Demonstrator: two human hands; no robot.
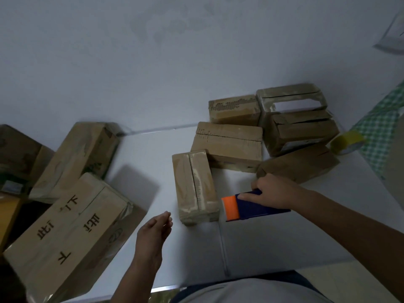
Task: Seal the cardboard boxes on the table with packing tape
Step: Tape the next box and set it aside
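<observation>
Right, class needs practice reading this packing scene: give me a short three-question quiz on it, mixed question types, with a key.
1. True or false: the right hand grips a blue and orange tape dispenser.
2. What is the left hand holding? A) a box B) nothing C) scissors
3. Fill in: a spare roll of yellowish tape lies at the table's ____ edge, beside the green checked cloth.

Key: 1 true; 2 B; 3 right
</observation>
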